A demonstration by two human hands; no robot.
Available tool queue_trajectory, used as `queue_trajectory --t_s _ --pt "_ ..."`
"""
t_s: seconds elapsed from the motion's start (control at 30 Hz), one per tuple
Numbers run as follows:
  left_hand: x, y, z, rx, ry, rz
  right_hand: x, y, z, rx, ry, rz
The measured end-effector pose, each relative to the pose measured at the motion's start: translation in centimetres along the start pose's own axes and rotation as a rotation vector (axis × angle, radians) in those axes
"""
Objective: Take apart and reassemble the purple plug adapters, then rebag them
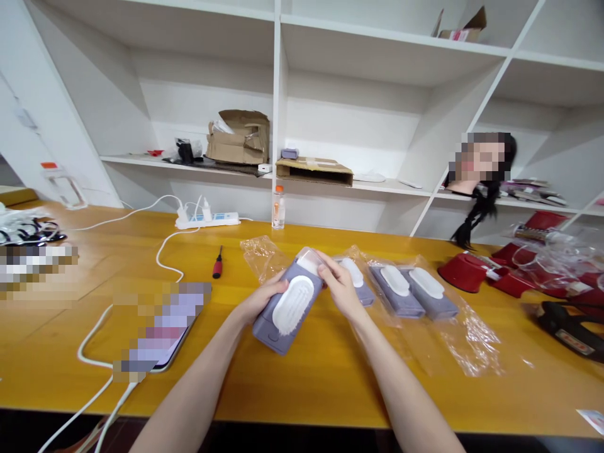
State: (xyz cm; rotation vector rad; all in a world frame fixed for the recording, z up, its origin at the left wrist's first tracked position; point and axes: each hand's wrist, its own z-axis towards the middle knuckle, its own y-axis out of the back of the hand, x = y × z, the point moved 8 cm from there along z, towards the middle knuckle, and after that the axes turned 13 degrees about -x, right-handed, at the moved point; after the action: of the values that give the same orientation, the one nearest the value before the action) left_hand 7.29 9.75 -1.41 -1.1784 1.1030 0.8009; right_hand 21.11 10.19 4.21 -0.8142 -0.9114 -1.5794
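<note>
In the middle of the frame, the left hand (263, 297) grips a box (289, 309) by its side. The right hand (340, 284) pinches the clear top end. Right of them, 3 more boxes (402, 307) lie on clear wrap (474, 340). All 4 have a white pad (296, 297). The work looks partway: 1 box is in hand, but I can't tell if the other 3 are done or waiting.

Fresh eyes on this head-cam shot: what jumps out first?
First, the grey-purple case with its white oval panel, at centre between the left hand and right hand. Three similar cases lie to its right amid clear plastic. Then the black-haired mannequin head, on the shelf at upper right.
</note>
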Motion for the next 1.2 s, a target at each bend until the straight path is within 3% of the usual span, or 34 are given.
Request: queue_trajectory --t_s 0.27,0.47,0.63,0.93,1.07,1.13,1.2 --pt "-0.5 0.1 -0.2 0.018 -0.042 0.058 2.0 -0.1 -0.3 0.054 0.230 -0.138" --pt "-1.0 0.6 -0.3 -0.030 -0.092 0.033 2.6 -0.6 -0.6 0.171 0.285 -0.189" --pt "-1.4 0.2 -0.4 0.006 -0.100 -0.054 1.9 -0.6 -0.6 0.195 0.217 -0.134" --pt "0.0 -0.7 -0.5 -0.036 0.135 -0.263 -1.3 -1.0 0.1 0.096 -0.047 0.034" --pt "-0.8 0.8 0.0 -0.096 0.166 -0.430 -3.6 0.0 0.9 -0.003 0.015 -0.322" --pt "-2.1 2.6 0.5 -0.152 0.058 -0.538 -4.6 -0.1 0.8 0.018 0.086 -0.528" --pt "-3.0 4.3 0.8 -0.226 -0.035 -0.611 -5.6 -1.1 0.4 0.092 0.134 -0.581"
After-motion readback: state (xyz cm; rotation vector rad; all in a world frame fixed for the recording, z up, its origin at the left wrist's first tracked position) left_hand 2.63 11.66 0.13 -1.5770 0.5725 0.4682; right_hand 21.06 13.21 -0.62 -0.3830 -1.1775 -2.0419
